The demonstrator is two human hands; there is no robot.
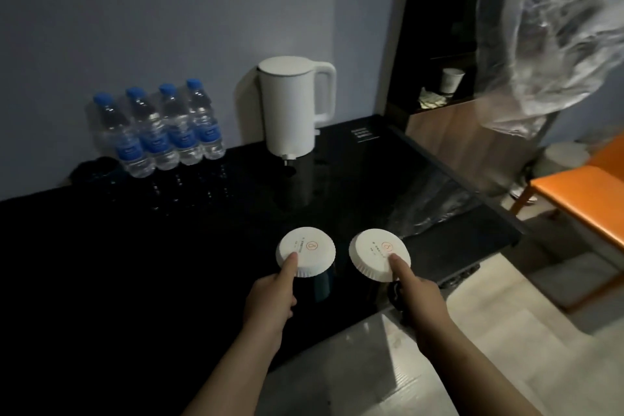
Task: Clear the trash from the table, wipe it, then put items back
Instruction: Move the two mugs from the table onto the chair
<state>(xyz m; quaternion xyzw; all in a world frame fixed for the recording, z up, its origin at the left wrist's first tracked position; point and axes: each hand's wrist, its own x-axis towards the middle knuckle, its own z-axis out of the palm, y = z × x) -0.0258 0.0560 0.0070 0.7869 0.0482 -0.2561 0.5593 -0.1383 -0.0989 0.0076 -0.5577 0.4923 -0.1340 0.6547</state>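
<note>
I see my left hand (270, 306) curled round the left lidded cup (305, 255), forefinger pressing its white lid. My right hand (420, 302) grips the right lidded cup (378, 257) likewise, at the black table's (135, 280) front edge.

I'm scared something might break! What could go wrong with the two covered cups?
The right hand's mug is near the black table's edge and might fall if set there. The left paper lid and right paper lid are each pinned by one finger and could slide off.

bottles (158, 128) left of kettle (292, 108), on table (388, 162)
</note>
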